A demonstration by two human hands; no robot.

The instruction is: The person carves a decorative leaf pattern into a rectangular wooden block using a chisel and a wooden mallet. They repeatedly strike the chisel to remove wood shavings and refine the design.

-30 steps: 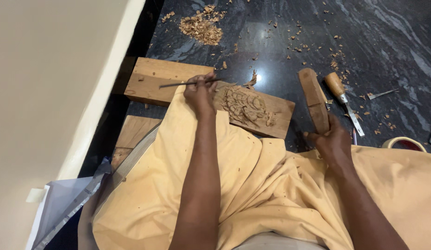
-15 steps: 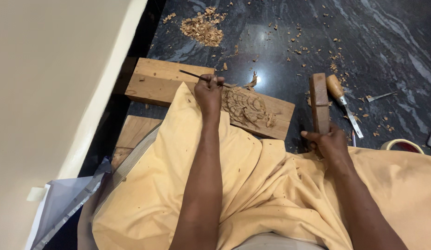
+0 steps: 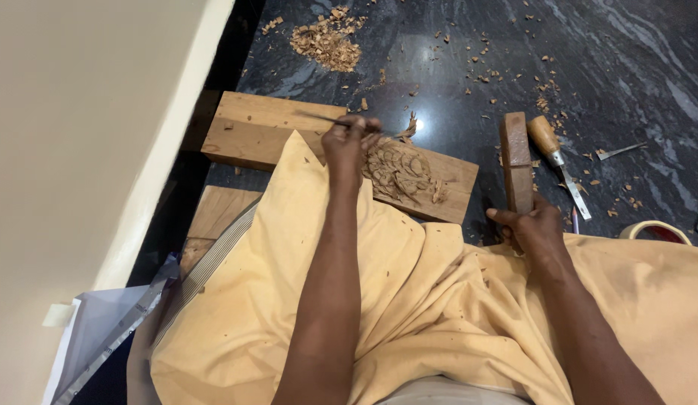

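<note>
The left hand [image 3: 350, 142] is closed around a thin metal carving tool [image 3: 319, 118], with the fingers curled tight; the tool's thin shaft sticks out to the left of the fist, over the wooden plank [image 3: 274, 131]. This hand rests on the plank, just beside the carved relief [image 3: 401, 169], which is a leafy pattern cut into the right half of the wood. The right hand [image 3: 535, 225] is also closed, and it grips the lower end of a wooden mallet [image 3: 515, 161]. The mallet stands nearly upright on the dark stone floor [image 3: 476, 45], to the right of the plank and apart from it. Just beside the mallet lies a chisel [image 3: 555, 161] with a wooden handle and a flat blade. A thin metal piece [image 3: 617, 151] lies further to the right. Wood chips are spread on the floor, and a bigger heap of shavings [image 3: 326, 41] is above the plank. A yellow cloth [image 3: 409, 300] covers the person's lap and reaches up to the plank's near edge.
</note>
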